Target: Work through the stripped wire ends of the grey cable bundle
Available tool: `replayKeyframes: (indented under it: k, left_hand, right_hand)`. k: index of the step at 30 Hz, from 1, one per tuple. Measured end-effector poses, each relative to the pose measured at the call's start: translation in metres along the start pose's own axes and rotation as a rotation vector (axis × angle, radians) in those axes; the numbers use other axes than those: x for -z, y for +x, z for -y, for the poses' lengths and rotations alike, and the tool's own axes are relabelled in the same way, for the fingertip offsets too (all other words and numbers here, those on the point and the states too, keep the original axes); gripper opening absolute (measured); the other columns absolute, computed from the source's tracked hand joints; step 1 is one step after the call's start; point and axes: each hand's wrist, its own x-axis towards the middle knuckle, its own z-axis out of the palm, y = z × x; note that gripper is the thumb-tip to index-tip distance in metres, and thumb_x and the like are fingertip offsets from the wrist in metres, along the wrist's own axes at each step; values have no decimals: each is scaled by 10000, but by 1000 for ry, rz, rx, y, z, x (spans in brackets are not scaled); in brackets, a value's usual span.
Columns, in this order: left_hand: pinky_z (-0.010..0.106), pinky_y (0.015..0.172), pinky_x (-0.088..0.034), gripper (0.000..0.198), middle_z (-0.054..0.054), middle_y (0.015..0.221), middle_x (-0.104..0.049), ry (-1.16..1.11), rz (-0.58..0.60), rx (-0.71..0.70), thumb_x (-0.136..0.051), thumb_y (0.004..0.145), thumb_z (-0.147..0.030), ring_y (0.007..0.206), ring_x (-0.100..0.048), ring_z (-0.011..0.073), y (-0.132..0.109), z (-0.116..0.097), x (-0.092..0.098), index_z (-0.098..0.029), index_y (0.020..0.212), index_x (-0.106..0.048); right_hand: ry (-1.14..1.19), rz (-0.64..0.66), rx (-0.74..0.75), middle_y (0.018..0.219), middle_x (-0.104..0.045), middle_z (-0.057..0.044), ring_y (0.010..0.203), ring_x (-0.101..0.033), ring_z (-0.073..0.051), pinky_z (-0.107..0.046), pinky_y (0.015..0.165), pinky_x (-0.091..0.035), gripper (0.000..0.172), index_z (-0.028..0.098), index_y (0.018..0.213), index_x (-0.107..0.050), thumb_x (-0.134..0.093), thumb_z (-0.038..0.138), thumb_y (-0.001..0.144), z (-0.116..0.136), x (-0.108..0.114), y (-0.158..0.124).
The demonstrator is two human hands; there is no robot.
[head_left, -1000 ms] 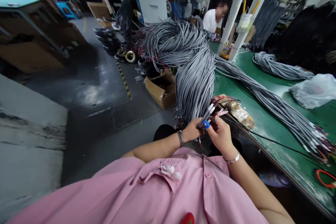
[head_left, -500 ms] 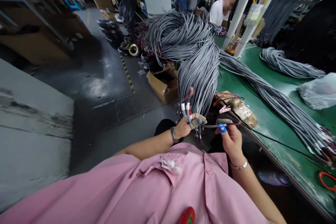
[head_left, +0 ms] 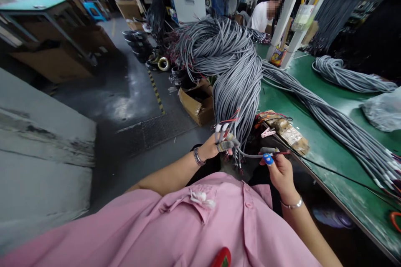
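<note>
My left hand [head_left: 213, 147], with grey covers on some fingers, is closed around several grey cables. Their white-banded ends [head_left: 222, 127] stick up above the fist, with thin red wires [head_left: 230, 120] leaning right. A single grey cable [head_left: 250, 156] runs across from that hand to my right hand [head_left: 280, 173]. There, a thumb with a blue cover [head_left: 267, 159] pinches it against a grey-covered finger, near its dark red wire end [head_left: 283, 152]. Just beyond both hands hangs a thick bundle of grey cables [head_left: 236, 91].
On the right, a green table [head_left: 326, 150] carries a long cable bundle [head_left: 328, 112], a taped wooden block [head_left: 290, 131] and a pink clip [head_left: 267, 132]. An open cardboard box [head_left: 192, 106] stands on the floor. A person in white [head_left: 259, 16] sits farther back.
My left hand has moved left and tilted, so the cable ends it holds lean right. My right hand has shifted slightly right and down, still pinching its cable. The gap between the hands is wider.
</note>
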Motion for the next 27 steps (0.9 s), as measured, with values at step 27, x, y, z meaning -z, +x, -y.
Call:
replayKeyframes:
  k: [27]
  left_hand:
    - [202,438,-319,349,17,588,-623,-140,-290,318,-777,669,-444,474,-495,77,39,26,-60,-120,675,-648]
  right_hand:
    - [337,-13,-398,723,-669,-26,558,-586,-127,-269,544,-515,367,173,819,-644,-679,534,755,-16,-35,12]
